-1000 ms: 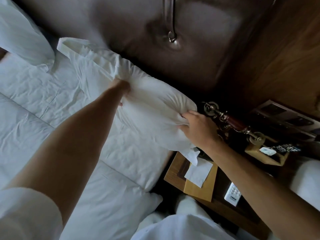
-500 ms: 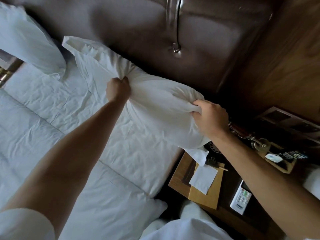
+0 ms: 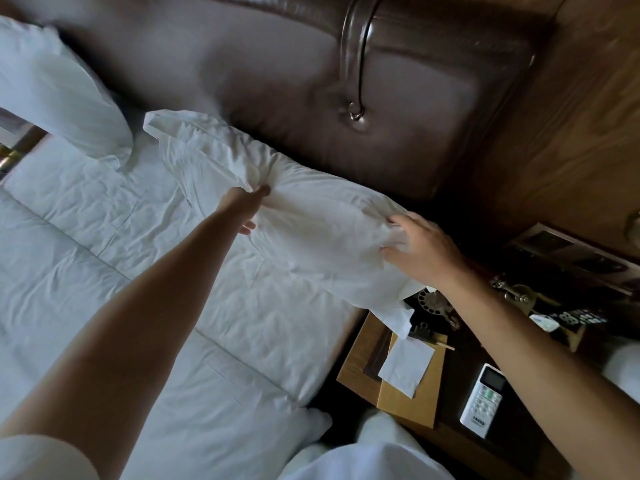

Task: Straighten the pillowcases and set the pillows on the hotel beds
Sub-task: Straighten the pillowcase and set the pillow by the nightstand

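A big brown padded headboard (image 3: pixel 263 64) stands at the top of the bed. A curved metal reading lamp (image 3: pixel 356 57) hangs down over it. The wall (image 3: pixel 568 133) on the right is dark brown wood. A small wooden desk (image 3: pixel 450 441) sits right beside the bed. The room is dim, with soft light on the white sheet (image 3: pixel 104 209).

I could read almost nothing here. The white remote control (image 3: pixel 482 400) lying near the front edge of the nightstand (image 3: pixel 446 441) carried a small dark line of print below its buttons, too blurred for me to make out. The dark remote (image 3: pixel 575 318) at the nightstand's right side showed pale key markings, likewise illegible.
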Demonstrator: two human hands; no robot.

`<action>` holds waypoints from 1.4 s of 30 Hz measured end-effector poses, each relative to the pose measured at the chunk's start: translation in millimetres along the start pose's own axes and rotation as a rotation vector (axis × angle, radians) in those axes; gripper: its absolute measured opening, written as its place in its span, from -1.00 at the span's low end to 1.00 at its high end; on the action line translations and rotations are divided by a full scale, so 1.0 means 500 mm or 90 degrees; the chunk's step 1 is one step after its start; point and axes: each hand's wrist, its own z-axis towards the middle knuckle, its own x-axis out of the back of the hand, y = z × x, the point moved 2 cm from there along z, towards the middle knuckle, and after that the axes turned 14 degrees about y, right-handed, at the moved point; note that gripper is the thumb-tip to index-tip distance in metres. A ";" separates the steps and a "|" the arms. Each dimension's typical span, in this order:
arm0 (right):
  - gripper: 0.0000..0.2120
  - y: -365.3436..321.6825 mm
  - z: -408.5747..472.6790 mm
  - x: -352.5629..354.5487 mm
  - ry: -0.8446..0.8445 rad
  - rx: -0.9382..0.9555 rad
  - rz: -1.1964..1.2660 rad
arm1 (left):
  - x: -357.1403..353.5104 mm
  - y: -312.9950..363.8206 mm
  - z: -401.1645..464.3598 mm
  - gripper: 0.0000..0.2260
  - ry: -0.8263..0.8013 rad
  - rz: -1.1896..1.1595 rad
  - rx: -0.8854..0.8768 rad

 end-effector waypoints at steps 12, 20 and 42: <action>-0.30 -0.041 -0.107 0.036 0.137 -0.010 -0.033 | 0.040 -0.075 -0.055 -0.52 0.022 -0.028 -0.123; -0.32 -0.043 -0.176 0.039 0.184 -0.088 0.024 | 0.092 -0.141 -0.095 -0.52 0.071 0.011 -0.219; -0.01 0.033 -0.105 -0.158 0.251 -0.034 0.108 | -0.049 0.050 0.084 -0.10 0.008 0.041 0.047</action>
